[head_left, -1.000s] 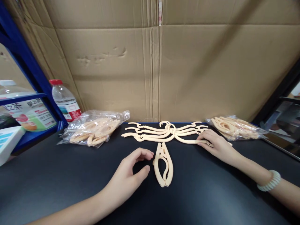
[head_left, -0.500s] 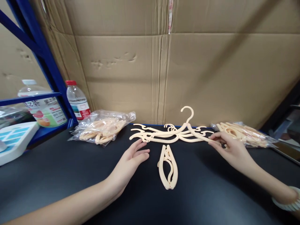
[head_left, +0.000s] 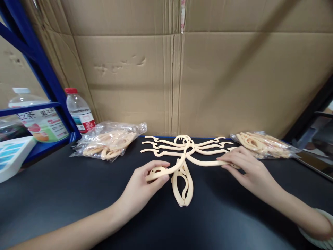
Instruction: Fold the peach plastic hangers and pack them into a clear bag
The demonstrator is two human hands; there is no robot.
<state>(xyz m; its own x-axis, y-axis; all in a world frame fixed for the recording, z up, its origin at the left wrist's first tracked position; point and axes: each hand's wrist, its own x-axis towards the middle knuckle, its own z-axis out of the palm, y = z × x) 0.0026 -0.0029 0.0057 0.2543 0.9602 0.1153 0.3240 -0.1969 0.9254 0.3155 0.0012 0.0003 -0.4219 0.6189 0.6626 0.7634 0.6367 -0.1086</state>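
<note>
- Head view: left hand pinching the left arm end of a cream plastic hanger, thumb below and fingers curled over the top, closed on it
- Right hand gripping the same hanger's right arm end, fingers laid along the top and thumb underneath, closed on it
- Hanger stretched open between both hands, low over the black table, just in front of the row of unfolded hangers lying flat near the table's far edge
- Hanger's middle crossing over the top of a folded hanger, which lies lengthwise on the table between the two hands; touching or just above, cannot tell
- Clear bag of folded hangers on the table to the left, well apart from the left hand
- Second bag of hangers at the right, just beyond the right hand
- Water bottle with red cap upright behind the left bag, beside a blue shelf frame
- Cardboard wall standing behind the table
- Pale beaded bracelet on the right wrist, at the lower right corner
</note>
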